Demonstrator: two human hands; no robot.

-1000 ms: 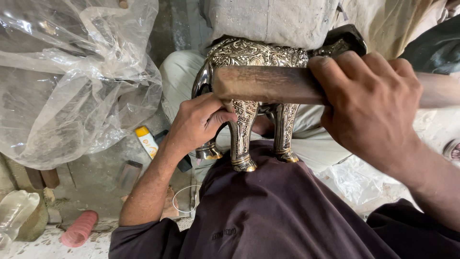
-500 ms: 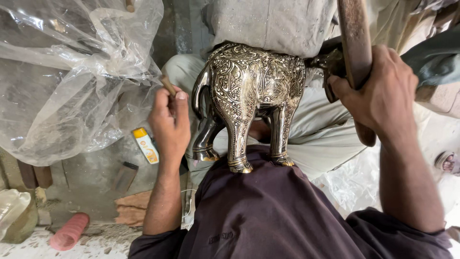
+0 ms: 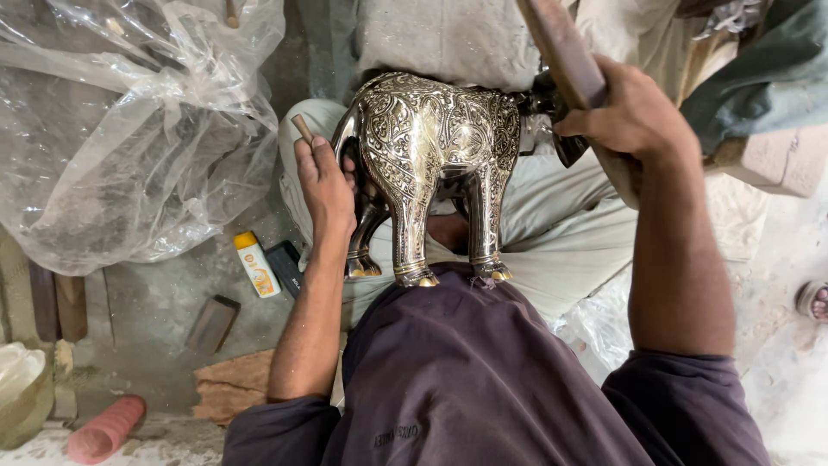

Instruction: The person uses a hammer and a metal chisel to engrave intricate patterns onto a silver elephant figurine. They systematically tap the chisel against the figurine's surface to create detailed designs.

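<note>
Wooden mallet (image 3: pixel 573 82) now swung up from level across the metal elephant (image 3: pixel 435 164) on lap, gripped in right hand (image 3: pixel 634 116); left hand (image 3: pixel 323 185) pinching small punch (image 3: pixel 303 129) at rump, so likely between strikes.

Wooden mallet (image 3: pixel 576 82) cut off by the top edge, elephant's (image 3: pixel 435 164) head hidden behind it, small rod (image 3: pixel 303 129) mostly hidden inside left hand (image 3: pixel 326 185)
</note>
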